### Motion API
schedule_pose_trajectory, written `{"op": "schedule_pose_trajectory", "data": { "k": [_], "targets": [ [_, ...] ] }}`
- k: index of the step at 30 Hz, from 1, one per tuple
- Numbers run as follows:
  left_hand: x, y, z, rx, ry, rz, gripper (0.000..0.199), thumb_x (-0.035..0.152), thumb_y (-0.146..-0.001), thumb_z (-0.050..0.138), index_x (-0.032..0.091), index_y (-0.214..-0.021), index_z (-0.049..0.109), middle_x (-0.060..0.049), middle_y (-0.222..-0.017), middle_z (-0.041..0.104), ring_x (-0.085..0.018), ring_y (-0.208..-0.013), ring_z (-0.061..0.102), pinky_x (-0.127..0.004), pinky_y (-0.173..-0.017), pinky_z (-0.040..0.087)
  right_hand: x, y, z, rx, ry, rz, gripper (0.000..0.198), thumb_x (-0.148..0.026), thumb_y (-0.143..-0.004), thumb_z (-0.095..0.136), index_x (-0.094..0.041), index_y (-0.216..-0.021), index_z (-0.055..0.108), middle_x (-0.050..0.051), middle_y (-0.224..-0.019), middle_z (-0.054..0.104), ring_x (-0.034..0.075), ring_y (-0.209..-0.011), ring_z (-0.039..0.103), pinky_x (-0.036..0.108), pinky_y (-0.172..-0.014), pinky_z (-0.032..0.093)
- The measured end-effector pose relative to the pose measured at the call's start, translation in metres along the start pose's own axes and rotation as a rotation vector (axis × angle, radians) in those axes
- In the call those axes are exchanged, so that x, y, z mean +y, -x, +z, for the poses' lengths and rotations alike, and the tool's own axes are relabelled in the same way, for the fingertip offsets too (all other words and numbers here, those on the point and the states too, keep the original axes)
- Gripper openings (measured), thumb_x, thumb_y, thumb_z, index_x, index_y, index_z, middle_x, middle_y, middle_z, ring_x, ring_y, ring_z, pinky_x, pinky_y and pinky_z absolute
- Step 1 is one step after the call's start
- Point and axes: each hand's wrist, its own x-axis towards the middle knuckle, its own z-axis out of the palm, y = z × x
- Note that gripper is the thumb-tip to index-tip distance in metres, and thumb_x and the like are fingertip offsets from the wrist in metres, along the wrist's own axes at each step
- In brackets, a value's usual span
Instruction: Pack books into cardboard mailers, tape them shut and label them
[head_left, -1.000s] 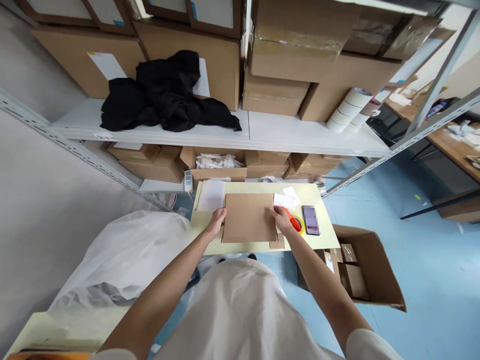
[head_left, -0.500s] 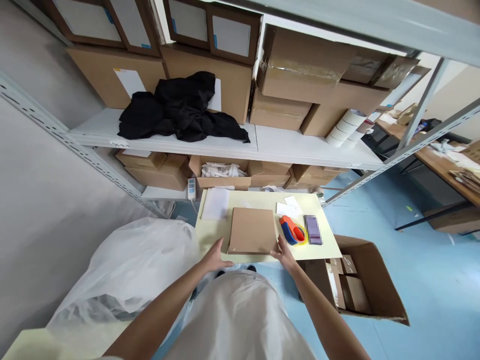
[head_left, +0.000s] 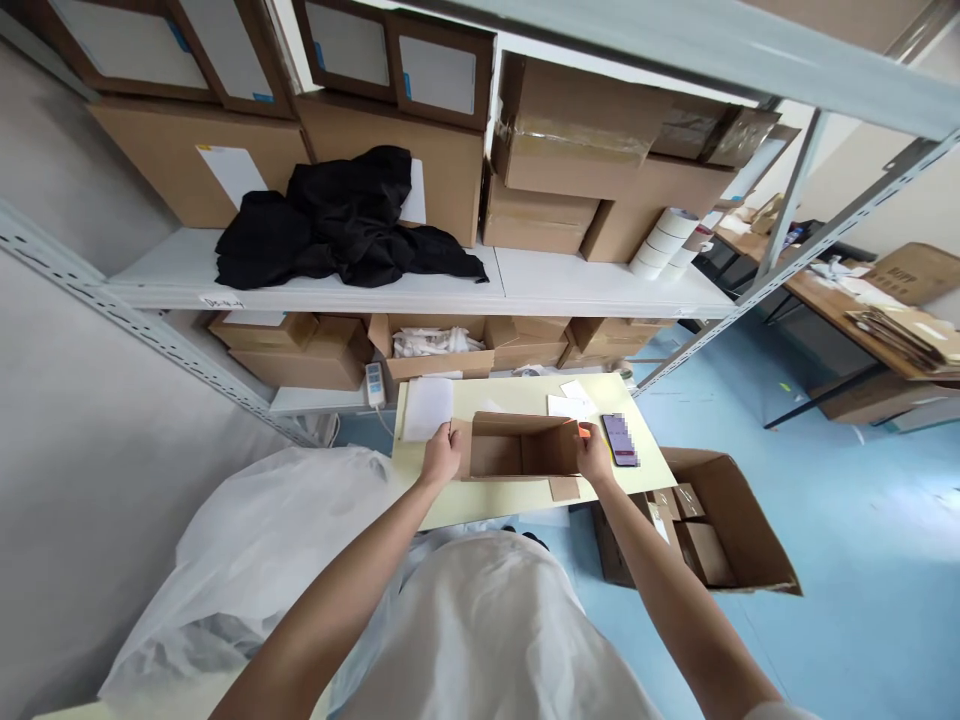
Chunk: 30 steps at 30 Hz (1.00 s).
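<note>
A small brown cardboard box (head_left: 499,455) is opened out into a hollow shape above the pale yellow table (head_left: 431,512). My left hand (head_left: 442,455) grips a flap at its left end, thumb on top. On the other side my right hand (head_left: 594,455) is closed on the right end of the box. Just behind the right hand an orange bit of the tape dispenser (head_left: 584,432) peeks out, mostly hidden. A phone (head_left: 620,440) lies to the right of that hand. White paper sheets (head_left: 428,408) rest at the table's back left, and smaller white cards (head_left: 568,405) at the back right.
A large open carton (head_left: 757,530) holding small boxes stands on the floor at right. White plastic sheeting (head_left: 277,560) bulges at left. Behind the table, a metal shelf (head_left: 420,296) carries cartons, black cloth (head_left: 345,220) and tape rolls (head_left: 664,243).
The flat cardboard has been lifted and opened into a box shape. Both hands have moved forward and closed on its ends. The dispenser is now mostly covered, and the view has shifted somewhat.
</note>
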Motion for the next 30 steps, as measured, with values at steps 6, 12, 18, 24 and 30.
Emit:
{"op": "schedule_pose_trajectory", "data": {
  "k": [6,12,18,24,30],
  "targets": [
    [0.005,-0.013,0.001,0.078,-0.081,-0.007,0.036,0.017,-0.082,0.054,0.015,-0.117,0.054,-0.015,-0.11,0.062,-0.025,-0.104,0.059,-0.037,-0.086,0.046,-0.01,-0.005,0.002,-0.01,0.118,-0.026,0.039,-0.023,-0.085,0.04,-0.012,-0.122,0.045,0.014,-0.102,0.064,0.025,-0.092,0.059,0.034,-0.076,0.044],
    [0.036,-0.01,-0.018,-0.157,-0.487,0.368,0.015,0.024,-0.08,0.059,0.021,-0.09,0.068,-0.012,-0.102,0.065,-0.028,-0.111,0.051,-0.052,-0.109,0.019,-0.035,-0.006,-0.009,-0.3,0.608,-0.314,0.026,-0.031,-0.086,0.051,-0.013,-0.098,0.064,0.019,-0.108,0.061,0.031,-0.105,0.053,0.042,-0.092,0.034],
    [0.044,0.007,-0.008,-0.478,-0.541,0.047,0.079,0.066,-0.074,0.049,0.014,-0.132,0.048,-0.021,-0.146,0.037,-0.038,-0.132,0.035,-0.062,-0.105,0.018,-0.023,-0.006,0.004,-0.662,0.514,-0.145,0.089,-0.064,-0.071,0.06,0.001,-0.13,0.043,0.03,-0.135,0.041,0.037,-0.124,0.044,0.042,-0.096,0.037],
    [0.015,0.047,0.046,-0.249,-0.326,-0.054,0.11,0.062,-0.068,0.06,0.001,-0.145,0.011,-0.029,-0.153,0.008,-0.036,-0.143,0.007,-0.051,-0.109,0.026,0.024,-0.008,0.031,-0.628,0.129,-0.225,0.119,-0.062,-0.066,0.066,-0.006,-0.148,0.0,0.022,-0.156,0.0,0.03,-0.145,0.001,0.043,-0.113,0.02],
    [0.003,0.048,0.071,-0.04,-0.093,-0.061,0.11,0.051,-0.067,0.067,0.008,-0.147,0.004,-0.028,-0.153,0.011,-0.036,-0.142,0.007,-0.053,-0.11,0.025,0.043,-0.04,0.043,-0.566,-0.056,-0.376,0.11,-0.061,-0.07,0.063,-0.018,-0.15,0.003,0.013,-0.157,0.007,0.027,-0.145,0.008,0.046,-0.113,0.022]
  ]
}}
